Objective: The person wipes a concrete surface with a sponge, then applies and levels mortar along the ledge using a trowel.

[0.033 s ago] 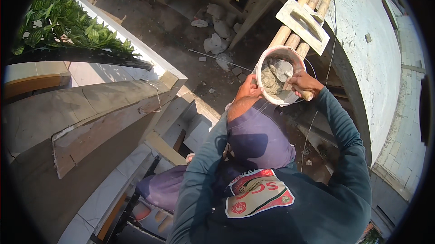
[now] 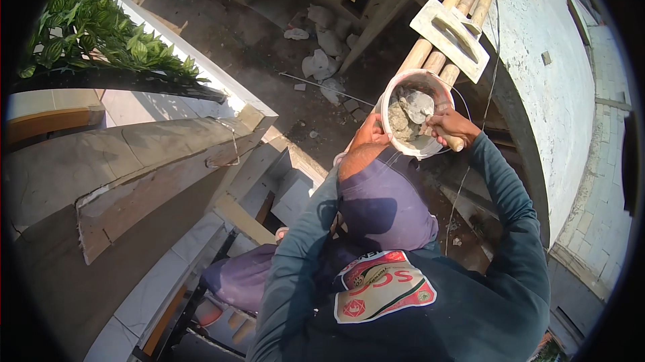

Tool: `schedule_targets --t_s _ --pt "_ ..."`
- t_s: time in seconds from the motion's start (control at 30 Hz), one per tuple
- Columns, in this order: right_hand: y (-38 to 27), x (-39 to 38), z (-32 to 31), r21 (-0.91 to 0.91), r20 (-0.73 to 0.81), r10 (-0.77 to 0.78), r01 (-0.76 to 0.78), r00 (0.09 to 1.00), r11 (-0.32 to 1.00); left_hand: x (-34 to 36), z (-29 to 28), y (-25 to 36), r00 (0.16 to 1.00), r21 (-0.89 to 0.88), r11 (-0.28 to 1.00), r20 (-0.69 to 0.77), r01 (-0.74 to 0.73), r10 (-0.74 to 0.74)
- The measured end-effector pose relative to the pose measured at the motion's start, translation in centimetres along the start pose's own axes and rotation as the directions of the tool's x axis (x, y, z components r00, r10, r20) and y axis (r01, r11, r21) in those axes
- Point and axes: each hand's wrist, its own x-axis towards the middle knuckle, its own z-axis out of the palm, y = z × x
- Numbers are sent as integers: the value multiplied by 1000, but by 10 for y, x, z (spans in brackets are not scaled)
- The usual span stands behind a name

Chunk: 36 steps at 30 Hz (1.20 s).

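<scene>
While the right grip [image 2: 453, 127] clasps its handle [image 2: 455, 142], the trowel [image 2: 421, 108] lies diagonally, its blade [image 2: 419, 102] pointing forward-left inside the bucket [image 2: 440, 90].

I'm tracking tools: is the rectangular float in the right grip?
No: the right grip holds a trowel, and the float lies across the bamboo poles.

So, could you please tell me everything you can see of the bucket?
The bucket is round and pale, apparently plastic, with a pinkish inner wall, smeared rim and thin handle at its right side. Its mouth faces the camera, showing lumpy grey mix inside. It is by the near end of the bamboo poles; what supports it is hidden. The left hand grips its left side, and the right hand holds a trowel, blade inside.
</scene>
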Motion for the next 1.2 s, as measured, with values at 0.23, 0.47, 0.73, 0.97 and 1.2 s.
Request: schedule_targets --t_s 0.23,0.47,0.73,0.97,1.2 --pt "18 -13 29 396 146 43 -98 988 913 -24 29 -14 996 -189 978 18 88 -86" --pt "36 -33 40 495 201 -53 -55 978 867 -30 11 -8 996 197 980 65 40 -54" --pt "55 -70 21 579 155 -223 94 962 810 -71 -84 42 988 818 573 -46 -49 151" --pt "65 -83 10 468 94 -246 175 965 866 -184 -91 123 953 929 353 -197 105 233" --pt "53 -33 32 -234 -48 -204 188 978 954 -379 -41 179 432 783 622 -564 8 704"
